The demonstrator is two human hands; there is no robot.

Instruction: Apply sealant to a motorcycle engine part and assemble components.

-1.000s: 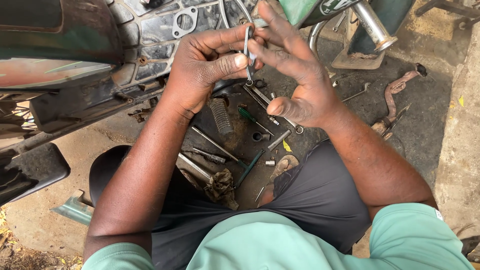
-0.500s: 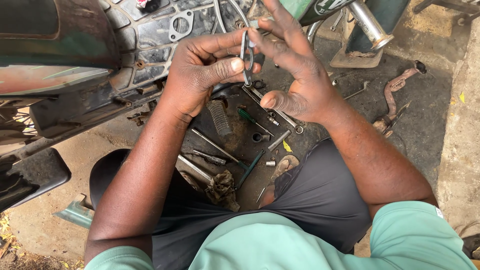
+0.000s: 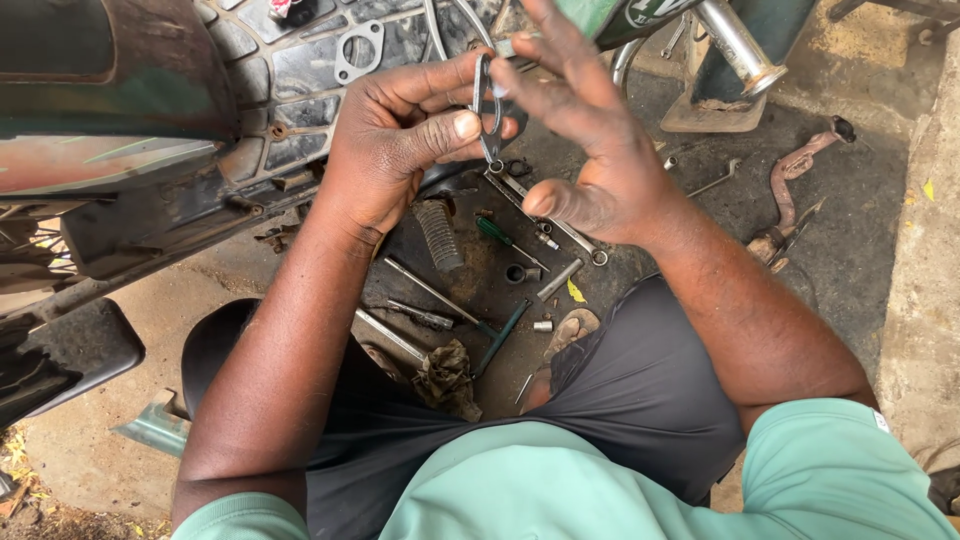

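The small metal piece [image 3: 487,110] held up between both hands is only partly readable: it shows as a thin, flat, dark loop, and its upper end is covered by the fingertips, so its full outline cannot be told. Its long axis runs near vertical in the picture, the lower end pointing down toward the ground. It sits in the air above the tools, in front of the motorcycle engine [image 3: 300,60].

The left hand [image 3: 400,140] has its thumb and forefinger closed on the piece from the left side, the thumb pressed flat on its face. The right hand [image 3: 590,150] meets it from the right; its fingers are spread, only the upper fingertips touching the top of the piece, the thumb free below. Whether the right hand truly pinches it cannot be told.

The motorcycle is cut off at the top and left edges; its seat [image 3: 110,70] and a wheel [image 3: 30,250] show only in part. A chrome pipe [image 3: 735,45] leaves the frame at the top.

On the oily ground [image 3: 860,230] lie a ribbed rubber sleeve [image 3: 438,235], a green-handled screwdriver [image 3: 495,232], a long wrench [image 3: 545,215], a small socket [image 3: 515,273], a rag [image 3: 445,378] and a rusty bent lever [image 3: 790,195]. No container holds them; they lie loose. A sandalled foot [image 3: 570,330] shows just beside them.
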